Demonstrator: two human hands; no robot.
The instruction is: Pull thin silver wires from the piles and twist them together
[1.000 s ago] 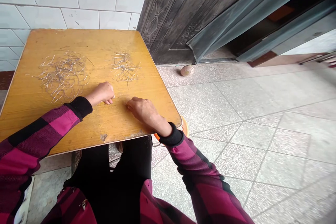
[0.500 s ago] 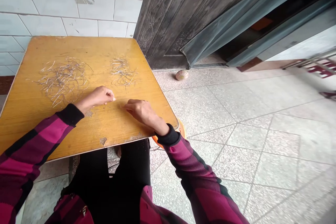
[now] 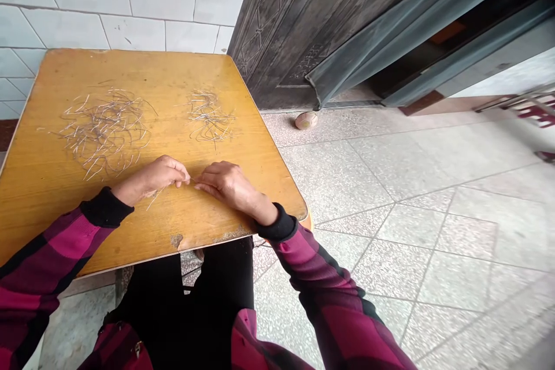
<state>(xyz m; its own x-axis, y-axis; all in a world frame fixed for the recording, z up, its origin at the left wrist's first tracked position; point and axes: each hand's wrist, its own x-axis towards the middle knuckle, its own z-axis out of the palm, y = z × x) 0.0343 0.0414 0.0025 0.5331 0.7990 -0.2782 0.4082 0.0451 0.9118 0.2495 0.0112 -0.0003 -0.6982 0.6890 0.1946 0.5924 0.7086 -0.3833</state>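
Note:
A thin wire [image 3: 193,180] runs between my two hands, low over the near part of the wooden table. My left hand [image 3: 162,176] is closed in a pinch on one side of it, and a loose length sticks out below that palm. From the right, the closed fingertips of my right hand [image 3: 225,184] grip the other side. Beyond my left hand lies a wide tangled pile of thin wires [image 3: 106,130]. A smaller pile of wires [image 3: 211,115] is spread past my right hand.
The yellow wooden table [image 3: 255,150] has chipped patches along its near edge. Behind it stands a white tiled wall [image 3: 134,32]. A dark carved door [image 3: 286,34] and a grey curtain [image 3: 359,46] are at the right. A ball [image 3: 306,121] rests on the tiled floor.
My hands have come closer together, the left one moving down slightly. The wire between them now shows, with a loose length below my left palm. The view has shifted a little.

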